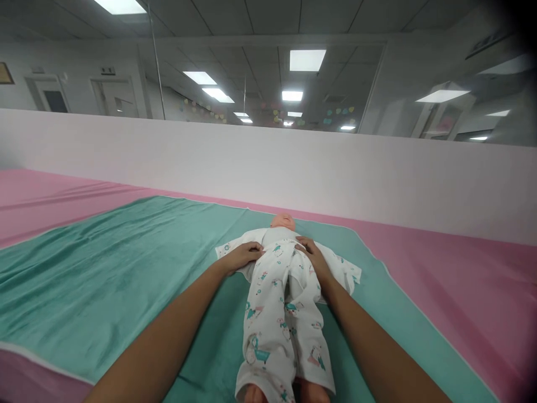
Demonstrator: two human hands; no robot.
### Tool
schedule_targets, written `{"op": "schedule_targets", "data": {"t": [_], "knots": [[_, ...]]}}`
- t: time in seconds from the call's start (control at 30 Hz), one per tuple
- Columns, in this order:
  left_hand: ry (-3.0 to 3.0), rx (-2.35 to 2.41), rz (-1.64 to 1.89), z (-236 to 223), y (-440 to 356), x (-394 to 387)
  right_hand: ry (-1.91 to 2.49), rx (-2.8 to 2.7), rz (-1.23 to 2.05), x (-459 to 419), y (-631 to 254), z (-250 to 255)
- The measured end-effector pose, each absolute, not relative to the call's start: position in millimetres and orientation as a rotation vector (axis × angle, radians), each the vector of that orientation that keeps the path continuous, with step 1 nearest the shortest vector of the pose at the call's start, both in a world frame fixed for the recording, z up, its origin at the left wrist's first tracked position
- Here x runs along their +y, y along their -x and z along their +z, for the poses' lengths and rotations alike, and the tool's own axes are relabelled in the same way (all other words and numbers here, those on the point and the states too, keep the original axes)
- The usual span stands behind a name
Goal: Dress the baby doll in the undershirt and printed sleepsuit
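Note:
A baby doll [284, 221] lies on its back, head away from me, arms spread inside white sleeves. It wears a white top [280, 235] and white printed trousers [268, 324] with green and pink animal figures. My left hand [243, 256] is closed at the left side of the waistband, its fingertips on the cloth. On the opposite side my right hand [312, 256] has its fingers closed over the waistband edge. The doll's feet [254, 394] poke out of the trouser legs at the bottom of the view.
Beneath the doll is a green blanket [126, 268], wrinkled on the left. It lies over a pink padded surface [453, 280]. A low white wall [268, 168] runs behind, with mirrors or glass panels [268, 84] above it.

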State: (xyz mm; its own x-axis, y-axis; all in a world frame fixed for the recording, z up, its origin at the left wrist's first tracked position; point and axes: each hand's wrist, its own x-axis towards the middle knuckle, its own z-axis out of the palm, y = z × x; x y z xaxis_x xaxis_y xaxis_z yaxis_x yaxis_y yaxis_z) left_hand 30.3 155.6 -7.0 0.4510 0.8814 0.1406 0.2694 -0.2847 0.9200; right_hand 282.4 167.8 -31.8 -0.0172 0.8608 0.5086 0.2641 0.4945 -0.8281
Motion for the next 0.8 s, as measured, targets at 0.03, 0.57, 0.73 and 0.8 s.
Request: {"op": "schedule_targets", "data": {"t": [0.03,0.57,0.73,0.8], "knots": [[-1.818,0.975,0.858,-6,-30,155,1.002,-1.567,0.658,167,-282,-30],[-1.975,1.512,1.242,-22,-65,191,1.183,-1.379,0.818,182,-277,-20],[-1.864,1.425,1.178,-32,-67,188,1.207,-1.297,0.961,200,-290,-34],[-1.782,1.313,1.137,-31,-66,182,1.228,-1.278,0.962,201,-293,-37]]}}
